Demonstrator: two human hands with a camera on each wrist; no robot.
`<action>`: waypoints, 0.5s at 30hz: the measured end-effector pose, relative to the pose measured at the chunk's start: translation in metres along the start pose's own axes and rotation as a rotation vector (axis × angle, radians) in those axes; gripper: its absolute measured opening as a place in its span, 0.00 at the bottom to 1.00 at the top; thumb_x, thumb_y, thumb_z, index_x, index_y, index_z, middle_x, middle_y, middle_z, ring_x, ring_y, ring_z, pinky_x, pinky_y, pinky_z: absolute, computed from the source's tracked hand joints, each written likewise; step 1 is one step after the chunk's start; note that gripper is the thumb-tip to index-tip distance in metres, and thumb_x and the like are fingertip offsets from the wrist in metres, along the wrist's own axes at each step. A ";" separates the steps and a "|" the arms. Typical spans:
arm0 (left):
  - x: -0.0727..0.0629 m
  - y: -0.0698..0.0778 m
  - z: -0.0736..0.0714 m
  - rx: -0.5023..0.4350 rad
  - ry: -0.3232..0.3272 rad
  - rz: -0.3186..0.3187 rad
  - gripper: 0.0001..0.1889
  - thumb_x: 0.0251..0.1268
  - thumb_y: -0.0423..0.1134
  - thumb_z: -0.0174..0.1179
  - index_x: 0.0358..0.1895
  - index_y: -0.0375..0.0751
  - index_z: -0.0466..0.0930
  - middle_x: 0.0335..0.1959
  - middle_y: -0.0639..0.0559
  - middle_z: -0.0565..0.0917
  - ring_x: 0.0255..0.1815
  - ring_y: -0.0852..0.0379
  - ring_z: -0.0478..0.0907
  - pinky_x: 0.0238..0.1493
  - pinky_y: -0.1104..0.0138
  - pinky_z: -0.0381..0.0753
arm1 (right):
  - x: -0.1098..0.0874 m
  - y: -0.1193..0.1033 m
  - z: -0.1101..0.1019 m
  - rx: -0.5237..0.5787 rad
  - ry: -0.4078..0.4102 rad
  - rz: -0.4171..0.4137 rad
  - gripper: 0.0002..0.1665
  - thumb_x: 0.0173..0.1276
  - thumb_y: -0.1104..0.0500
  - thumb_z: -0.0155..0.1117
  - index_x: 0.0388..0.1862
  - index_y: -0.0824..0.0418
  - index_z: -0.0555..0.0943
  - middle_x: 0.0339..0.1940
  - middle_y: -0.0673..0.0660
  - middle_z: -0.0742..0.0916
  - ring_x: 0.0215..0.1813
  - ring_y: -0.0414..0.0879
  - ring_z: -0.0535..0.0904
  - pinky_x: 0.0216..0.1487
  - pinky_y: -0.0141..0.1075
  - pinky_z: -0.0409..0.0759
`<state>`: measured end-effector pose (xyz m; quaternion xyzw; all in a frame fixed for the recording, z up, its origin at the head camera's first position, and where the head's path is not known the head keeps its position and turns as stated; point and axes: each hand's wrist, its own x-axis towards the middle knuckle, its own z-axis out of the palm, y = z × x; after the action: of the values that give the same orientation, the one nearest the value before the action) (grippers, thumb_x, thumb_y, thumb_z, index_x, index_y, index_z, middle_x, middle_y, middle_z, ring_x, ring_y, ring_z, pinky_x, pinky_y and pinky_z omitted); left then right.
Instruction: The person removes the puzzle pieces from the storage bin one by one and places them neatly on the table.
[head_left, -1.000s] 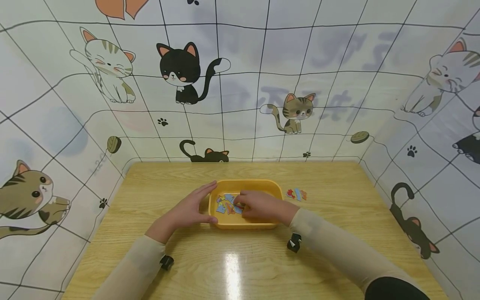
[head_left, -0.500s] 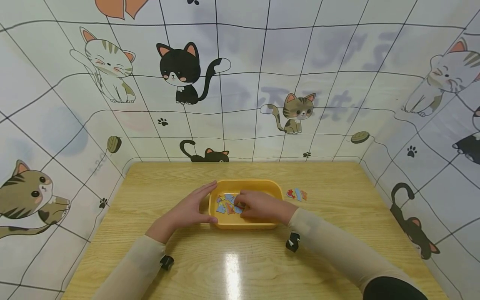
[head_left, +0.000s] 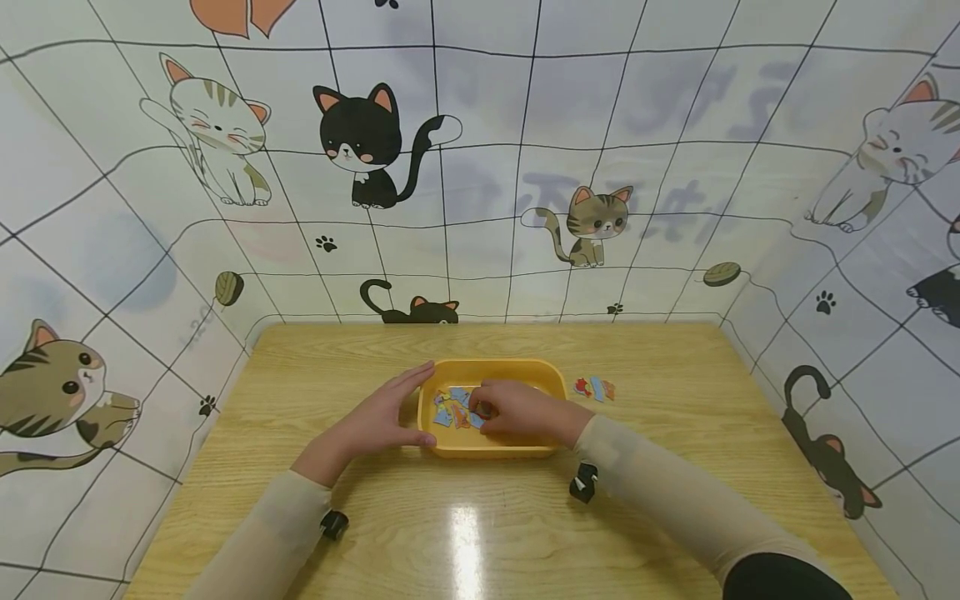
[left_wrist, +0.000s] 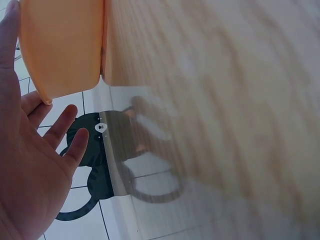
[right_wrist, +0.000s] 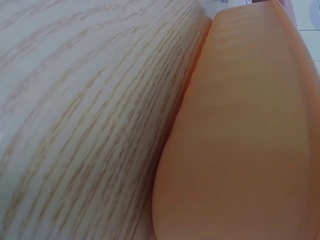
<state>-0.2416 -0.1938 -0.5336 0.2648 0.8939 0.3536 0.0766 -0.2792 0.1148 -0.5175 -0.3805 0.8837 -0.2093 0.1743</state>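
A yellow plastic tray (head_left: 517, 452) sits on the table with several small cardboard puzzle pieces (head_left: 444, 417), blue, orange and yellow, in its left half. My left hand (head_left: 378, 419) spans the tray's left end, thumb at the near corner and fingers at the far one, held fairly straight. In the left wrist view its fingertips meet the rim of the tray (left_wrist: 62, 50). Reaching in over the right end, my right hand (head_left: 521, 411) has its fingers curled down at the pieces. Its fingertips are partly hidden, and I cannot tell whether they pinch a piece.
To the right of the tray lie a few more pieces (head_left: 596, 388), red, blue and orange, on the wooden table (head_left: 390, 517). White walls (head_left: 480, 183) printed with cats and grid lines enclose the table at the back and sides.
The right hand's fingers have shifted slightly among the pieces, and its forearm has edged a little left. The left hand and the tray stay where they were.
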 end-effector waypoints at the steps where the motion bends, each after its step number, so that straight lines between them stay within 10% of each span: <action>1: 0.000 0.000 0.000 0.001 0.001 0.001 0.65 0.53 0.62 0.86 0.92 0.51 0.56 0.92 0.62 0.54 0.91 0.45 0.51 0.87 0.39 0.56 | 0.000 0.000 0.000 0.004 -0.001 0.004 0.13 0.76 0.55 0.79 0.56 0.53 0.87 0.42 0.48 0.83 0.43 0.42 0.77 0.46 0.36 0.80; 15: 0.000 -0.001 0.001 0.005 0.001 -0.011 0.65 0.53 0.62 0.86 0.92 0.53 0.56 0.92 0.61 0.53 0.91 0.44 0.51 0.87 0.39 0.55 | -0.014 0.002 -0.009 -0.029 0.070 -0.009 0.18 0.73 0.54 0.78 0.58 0.49 0.84 0.41 0.43 0.85 0.41 0.40 0.81 0.46 0.39 0.83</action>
<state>-0.2419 -0.1934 -0.5351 0.2599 0.8963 0.3509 0.0774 -0.2752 0.1290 -0.5090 -0.3793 0.8906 -0.2104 0.1366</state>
